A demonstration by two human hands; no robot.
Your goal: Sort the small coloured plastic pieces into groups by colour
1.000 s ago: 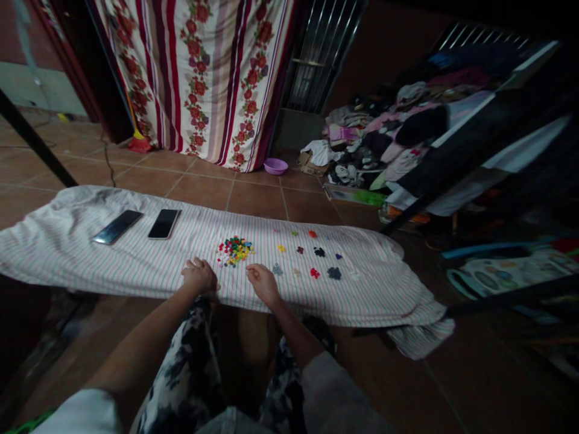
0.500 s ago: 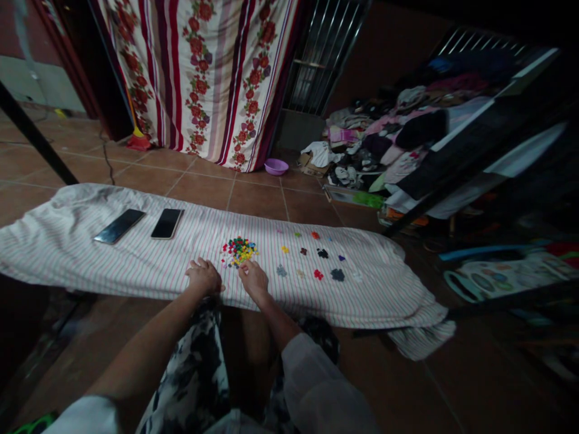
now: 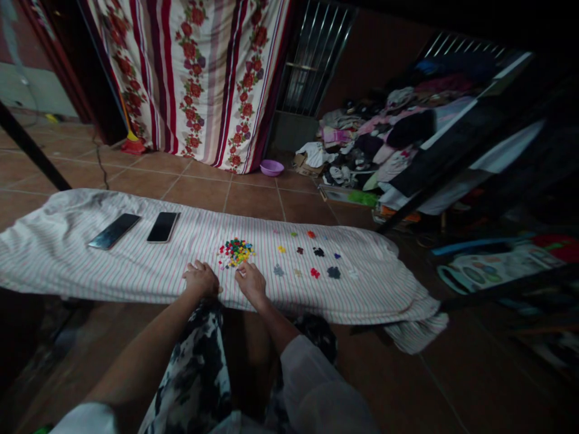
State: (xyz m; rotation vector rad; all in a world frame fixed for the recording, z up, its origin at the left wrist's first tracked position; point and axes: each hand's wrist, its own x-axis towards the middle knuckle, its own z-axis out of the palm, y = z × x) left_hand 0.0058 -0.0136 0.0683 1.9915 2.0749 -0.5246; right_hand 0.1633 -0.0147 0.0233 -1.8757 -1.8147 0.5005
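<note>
A mixed pile of tiny coloured pieces [image 3: 236,248], perhaps small beads or bricks, lies on the striped cloth [image 3: 194,241]. At the pile's near edge is my right hand [image 3: 252,284], thumb and fingertips pinched together; whatever they hold is too small to make out. My left hand [image 3: 201,279] rests flat on the cloth, left of and nearer than the pile, fingers stretched out. Right of the pile, pieces sit in small groups by colour, among them yellow [image 3: 281,249], black [image 3: 319,252], red [image 3: 315,273], dark grey [image 3: 333,273], light grey [image 3: 278,270] and orange [image 3: 310,234].
Two phones [image 3: 163,227] lie at the left on the cloth. Beyond the cloth-covered surface are a tiled floor, a purple basin [image 3: 272,168], a floral curtain [image 3: 194,84] and a heap of clothes [image 3: 362,138]. Dark metal bars [image 3: 34,150] slant at both sides.
The view has shifted slightly, so the scene sits a little further left. My right hand stays at the pile's near edge, still pinched; my left hand keeps its place.
</note>
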